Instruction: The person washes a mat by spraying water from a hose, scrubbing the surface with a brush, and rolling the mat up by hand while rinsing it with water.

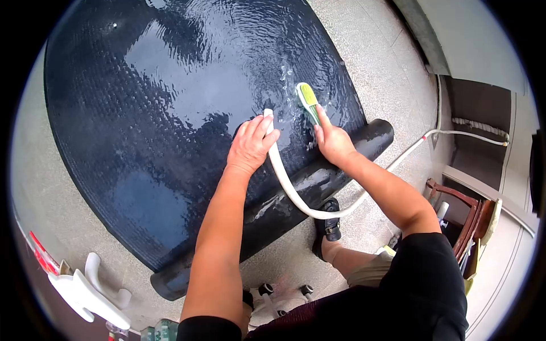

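Observation:
My left hand [250, 142] is closed around the end of a white hose [286, 184], whose mouth points away from me over the wet mat. In my right hand [334, 141] is a green and white scrubbing brush [307, 98], gripped by its handle just right of the hose end. Water ripples and splashes around the brush head. Beneath both hands spreads a large black ribbed mat [142, 131], covered with a film of water. Its near edge is rolled up into a thick tube [273, 213].
The hose loops over the speckled floor [392, 74] and runs off to the right wall. A wooden rack [458, 210] with items stands at right. White plastic pieces [94, 290] and plastic bottles [162, 329] are at lower left. Caster wheels [266, 290] show near my feet.

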Motion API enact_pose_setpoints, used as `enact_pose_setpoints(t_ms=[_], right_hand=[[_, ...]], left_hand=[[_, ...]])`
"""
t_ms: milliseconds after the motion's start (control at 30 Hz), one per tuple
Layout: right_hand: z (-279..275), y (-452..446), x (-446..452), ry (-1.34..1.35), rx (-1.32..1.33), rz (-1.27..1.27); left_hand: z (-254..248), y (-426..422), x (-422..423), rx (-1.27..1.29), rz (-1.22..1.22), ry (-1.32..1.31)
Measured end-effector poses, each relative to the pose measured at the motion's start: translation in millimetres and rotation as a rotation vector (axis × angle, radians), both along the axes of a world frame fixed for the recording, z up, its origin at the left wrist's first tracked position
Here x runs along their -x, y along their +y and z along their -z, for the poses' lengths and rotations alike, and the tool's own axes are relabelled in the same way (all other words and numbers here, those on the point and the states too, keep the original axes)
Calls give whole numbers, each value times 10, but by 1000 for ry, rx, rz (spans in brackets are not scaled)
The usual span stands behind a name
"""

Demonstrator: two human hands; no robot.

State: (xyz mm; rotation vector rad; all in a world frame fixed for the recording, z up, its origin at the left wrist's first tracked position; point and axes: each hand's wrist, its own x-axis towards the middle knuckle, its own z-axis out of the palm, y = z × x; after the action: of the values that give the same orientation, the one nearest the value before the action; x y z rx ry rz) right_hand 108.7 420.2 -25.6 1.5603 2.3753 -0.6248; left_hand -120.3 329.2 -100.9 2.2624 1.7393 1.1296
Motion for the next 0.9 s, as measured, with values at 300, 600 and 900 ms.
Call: enact_pose_setpoints(t_ms=[300,600,900], right_hand=[[384,1366,1424,90,-218,204],[-59,-124,771,30,17,-225],[208,501,2177,216,-64,65]], left_hand=[[10,-19,3,-15,-64,68],[-116,-1040,732,161,-112,94],[-128,-1126,731,148,-173,135]])
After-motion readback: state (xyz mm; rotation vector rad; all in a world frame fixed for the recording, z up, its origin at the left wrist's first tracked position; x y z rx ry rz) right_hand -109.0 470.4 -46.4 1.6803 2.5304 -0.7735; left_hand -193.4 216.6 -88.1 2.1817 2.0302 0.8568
